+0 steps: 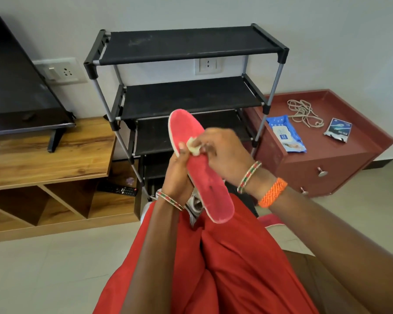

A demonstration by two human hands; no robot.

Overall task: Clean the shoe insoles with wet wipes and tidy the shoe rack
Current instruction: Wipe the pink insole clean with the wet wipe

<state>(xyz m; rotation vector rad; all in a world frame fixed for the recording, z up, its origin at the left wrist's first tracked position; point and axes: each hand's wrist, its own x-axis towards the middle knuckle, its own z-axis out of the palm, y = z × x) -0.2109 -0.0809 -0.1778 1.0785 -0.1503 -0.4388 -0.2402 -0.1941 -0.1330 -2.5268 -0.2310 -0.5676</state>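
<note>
Head view: the left hand (176,175) has its grip closed around the edge of a pink insole (199,168), which is held up over the lap at frame centre, toe toward 12 o'clock and heel toward 5 o'clock. The right hand (222,150) pinches a small crumpled wet wipe (193,148) between thumb and fingertips, pressed on the insole's upper half.

To do this step well, I judge the left hand should brace the insole from behind so it does not flex. The wipe could be opened flatter to cover more surface and drawn in long strokes from toe to heel. The heel end looks grubbier and worn and will likely need extra passes, probably with a fresh wipe.

The shoe rack (191,87) stands at 12 o'clock, and the shelves that can be seen are bare. At 3 o'clock, on the red cabinet's tabletop (354,146), lie a blue wet-wipe pack (285,134), loose shoelaces (303,113) and a small sachet (338,130).

Both packets carry print, but it is too small to read; no brand can be made out.
</note>
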